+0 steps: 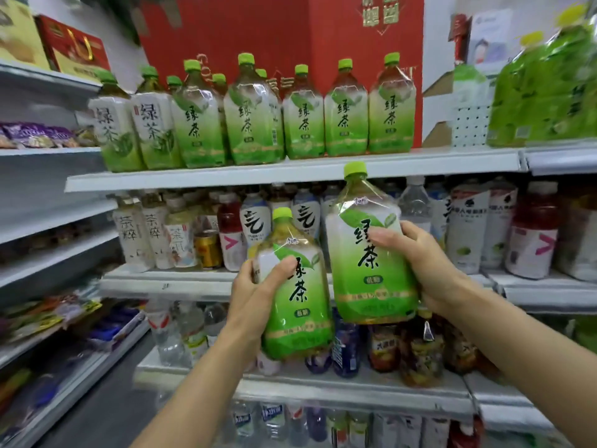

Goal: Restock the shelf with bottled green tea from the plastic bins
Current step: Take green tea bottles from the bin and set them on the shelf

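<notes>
My left hand (258,286) grips a green tea bottle (298,305) with a green cap, held upright in front of the middle shelves. My right hand (416,263) grips a second green tea bottle (368,250), held higher, its cap just below the top shelf's edge (290,173). On that top shelf stands a row of several green tea bottles (252,114), filling it from the left to about its middle-right. To the right of the last bottle (391,108) the shelf is bare up to a white perforated panel (470,124). No plastic bin is in view.
A red carton (323,33) stands behind the top row. Green wrapped bottle packs (542,92) sit at the upper right. The lower shelves (323,386) hold mixed drinks. A side shelf unit (48,150) with snacks runs along the left.
</notes>
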`<state>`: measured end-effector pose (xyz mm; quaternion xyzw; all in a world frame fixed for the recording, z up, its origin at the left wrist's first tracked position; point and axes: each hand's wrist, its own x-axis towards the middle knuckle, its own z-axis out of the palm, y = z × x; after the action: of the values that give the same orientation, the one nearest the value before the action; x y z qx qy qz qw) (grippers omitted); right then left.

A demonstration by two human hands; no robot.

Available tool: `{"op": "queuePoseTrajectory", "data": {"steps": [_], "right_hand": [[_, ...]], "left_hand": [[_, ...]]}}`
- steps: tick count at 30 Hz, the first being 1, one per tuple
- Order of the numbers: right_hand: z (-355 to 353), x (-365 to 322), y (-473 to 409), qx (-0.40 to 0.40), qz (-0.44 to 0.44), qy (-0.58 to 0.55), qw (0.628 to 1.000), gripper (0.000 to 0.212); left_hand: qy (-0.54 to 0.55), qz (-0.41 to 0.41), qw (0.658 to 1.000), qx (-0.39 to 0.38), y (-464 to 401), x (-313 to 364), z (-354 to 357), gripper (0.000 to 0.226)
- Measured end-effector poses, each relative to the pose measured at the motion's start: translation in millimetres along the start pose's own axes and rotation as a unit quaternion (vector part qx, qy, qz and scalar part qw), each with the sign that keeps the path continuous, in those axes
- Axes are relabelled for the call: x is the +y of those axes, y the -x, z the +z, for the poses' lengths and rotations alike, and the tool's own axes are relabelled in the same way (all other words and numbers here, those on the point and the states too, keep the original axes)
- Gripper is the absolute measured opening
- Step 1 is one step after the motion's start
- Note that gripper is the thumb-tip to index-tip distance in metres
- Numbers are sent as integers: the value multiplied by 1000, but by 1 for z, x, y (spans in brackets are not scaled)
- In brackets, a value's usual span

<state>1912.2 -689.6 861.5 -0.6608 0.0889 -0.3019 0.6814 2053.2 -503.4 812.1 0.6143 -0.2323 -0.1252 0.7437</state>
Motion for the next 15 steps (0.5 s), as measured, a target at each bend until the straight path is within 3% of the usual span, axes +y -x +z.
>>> {"op": "queuePoseTrajectory", "data": {"steps": [8, 15], "right_hand": [[49, -84, -81, 41, -115, 2, 993, 79], [73, -117, -155, 91, -160, -1, 983, 69]], "left_hand": [[43, 45, 998, 5, -62, 58, -20, 73], [79, 66, 995, -9, -98, 83, -32, 74]]}}
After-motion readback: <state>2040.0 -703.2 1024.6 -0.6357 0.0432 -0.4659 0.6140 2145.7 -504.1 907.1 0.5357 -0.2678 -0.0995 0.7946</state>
